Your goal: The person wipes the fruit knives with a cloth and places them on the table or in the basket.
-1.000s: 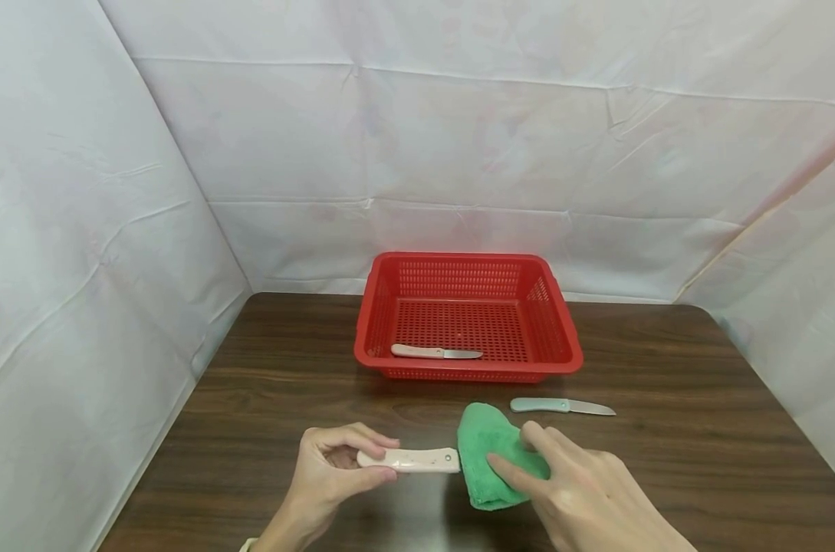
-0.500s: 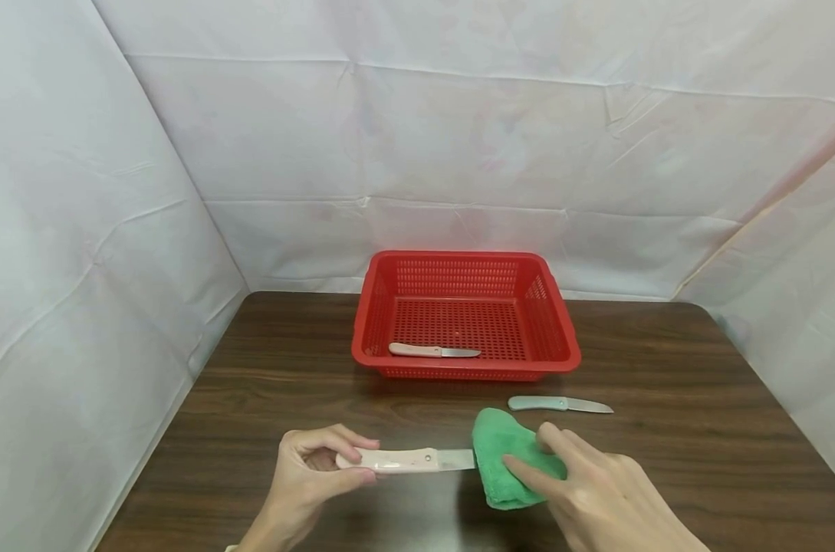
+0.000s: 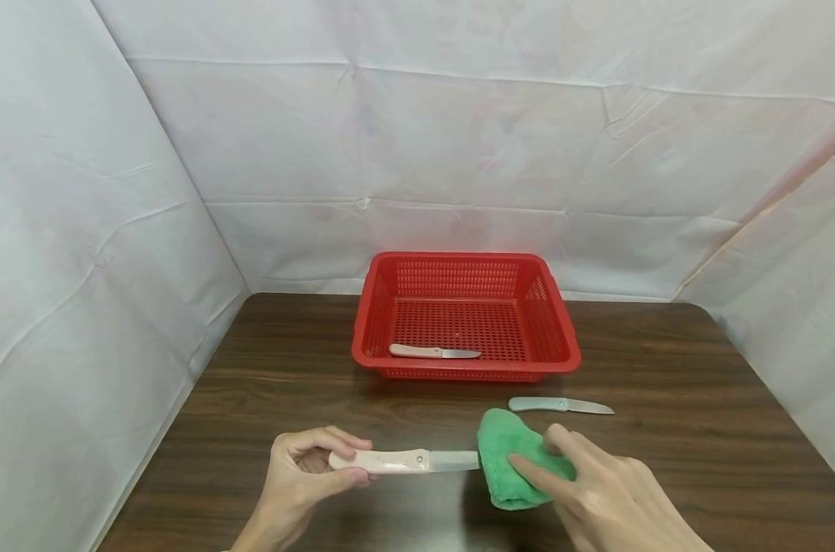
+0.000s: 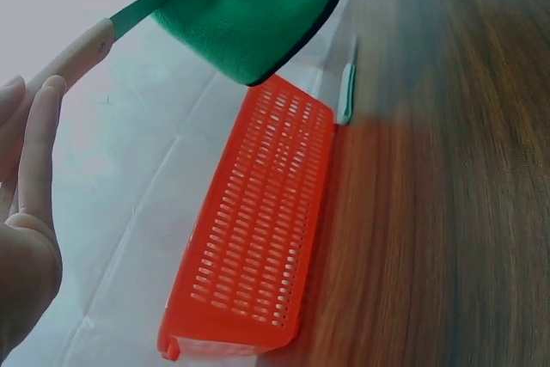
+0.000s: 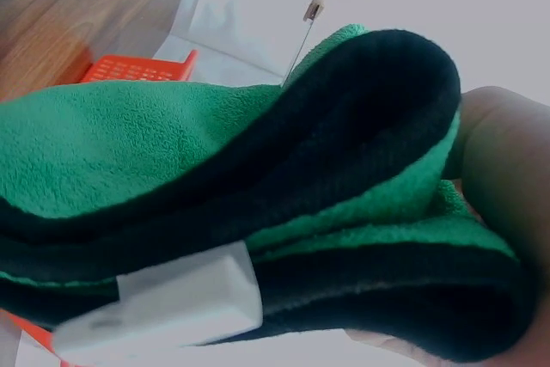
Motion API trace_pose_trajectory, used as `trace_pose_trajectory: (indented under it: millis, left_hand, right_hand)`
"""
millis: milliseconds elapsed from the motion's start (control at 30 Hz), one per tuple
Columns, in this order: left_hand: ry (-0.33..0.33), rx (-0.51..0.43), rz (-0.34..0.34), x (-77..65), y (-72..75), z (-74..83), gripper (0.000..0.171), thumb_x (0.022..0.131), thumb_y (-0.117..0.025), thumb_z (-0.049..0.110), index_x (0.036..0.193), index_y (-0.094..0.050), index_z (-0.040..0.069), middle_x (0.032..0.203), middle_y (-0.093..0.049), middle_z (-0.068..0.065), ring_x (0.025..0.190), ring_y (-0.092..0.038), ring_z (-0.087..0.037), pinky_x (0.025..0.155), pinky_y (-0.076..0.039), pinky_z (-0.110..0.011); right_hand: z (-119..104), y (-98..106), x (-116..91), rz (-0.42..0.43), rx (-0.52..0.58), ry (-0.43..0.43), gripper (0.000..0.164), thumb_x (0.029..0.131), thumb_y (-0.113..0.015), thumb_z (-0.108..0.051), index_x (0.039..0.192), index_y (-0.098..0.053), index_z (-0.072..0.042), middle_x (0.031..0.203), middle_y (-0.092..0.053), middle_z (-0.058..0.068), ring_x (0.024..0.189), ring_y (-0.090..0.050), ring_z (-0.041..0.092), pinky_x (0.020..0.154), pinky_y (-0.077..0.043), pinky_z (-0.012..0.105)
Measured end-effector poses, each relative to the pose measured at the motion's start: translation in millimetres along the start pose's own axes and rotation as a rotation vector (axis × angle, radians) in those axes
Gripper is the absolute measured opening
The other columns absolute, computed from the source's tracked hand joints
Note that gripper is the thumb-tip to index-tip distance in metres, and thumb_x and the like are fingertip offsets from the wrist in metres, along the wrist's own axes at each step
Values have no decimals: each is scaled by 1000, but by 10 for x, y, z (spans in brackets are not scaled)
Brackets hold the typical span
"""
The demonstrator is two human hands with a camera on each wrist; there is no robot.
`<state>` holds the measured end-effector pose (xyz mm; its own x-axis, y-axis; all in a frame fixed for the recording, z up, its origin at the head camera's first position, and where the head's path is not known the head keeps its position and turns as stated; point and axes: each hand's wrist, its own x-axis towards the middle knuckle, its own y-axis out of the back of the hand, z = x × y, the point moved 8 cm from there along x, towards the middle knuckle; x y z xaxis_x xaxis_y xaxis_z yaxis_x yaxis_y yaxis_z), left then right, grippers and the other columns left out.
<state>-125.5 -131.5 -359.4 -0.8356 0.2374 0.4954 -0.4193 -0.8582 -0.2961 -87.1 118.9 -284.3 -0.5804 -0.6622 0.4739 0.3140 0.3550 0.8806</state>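
Left hand (image 3: 296, 483): in the head view, pinches the rear of the handle between thumb and fingers.
Held knife (image 3: 389, 461): level above the table (image 3: 286, 360), in front of the basket (image 3: 555, 366); the blade is bare next to the handle, its tip end hidden in the cloth (image 3: 517, 464).
Right hand (image 3: 606, 491): grips the folded cloth round the blade's tip end; wiping appears to be under way, not complete.
Basket knife (image 3: 427, 352): lies along the near side inside the basket, probably a finished piece; whether it is clean cannot be told.
Green knife (image 3: 558, 405): on the table just in front of the basket, untouched; it presumably remains to be done.
Blade, left wrist view: enters the cloth, with bare metal between cloth and handle; the left hand's fingers lie along the handle. The right hand is out of sight here.
Cloth, right wrist view: thick, dark-edged folds fill the foreground, with a white tab (image 5: 185, 298) of unclear nature; the right hand's fingertips are hidden. Behind, the left hand holds the handle and the blade runs behind the cloth.
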Motion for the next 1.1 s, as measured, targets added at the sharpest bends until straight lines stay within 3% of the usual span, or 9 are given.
trace_pose_trajectory:
  millis: [267,533,733,967,1100]
  left_hand:
    - [17,12,-13,-5,-19,6,34,64,-54,-30,87,-63,-6,92,-62,-23,73,-63,-29,55,-53,-42]
    - [39,19,-9,4,-30,-30,33,65,-54,-29,87,-62,-6,91,-61,-27,74,-62,-27,55,-53,-42]
    - [35,6,-16,27,-84,-73,33,64,-56,-28,87,-63,-6,90,-60,-28,75,-62,-27,55,-53,-41]
    - [49,-39,-31,62,-160,-132,32,65,-55,-28,86,-62,-6,91,-61,-26,74,-62,-27,55,-51,-46]
    - [44,-20,-21,82,-186,-137,30,65,-57,-26,85,-63,-5,89,-62,-25,73,-62,-26,54,-52,-44]
  right_hand:
    - [-5,89,24,64,-11,2,50,89,-16,-24,102,-64,-26,88,-46,-1,61,-35,3,37,-13,5]
    - [-1,96,70,16,-10,-19,51,89,-14,-27,108,-62,-28,93,-49,0,57,-34,1,36,-17,4]
    - [-59,132,139,71,-1,25,49,89,-17,-21,106,-63,-25,91,-50,2,59,-39,5,36,-18,6]
    - [-133,106,203,67,29,51,47,91,-18,-23,105,-63,-24,89,-49,2,62,-42,7,36,-22,7]
    - [-187,104,219,121,24,97,47,88,-20,-17,101,-65,-22,86,-47,3,66,-42,8,36,-18,7]
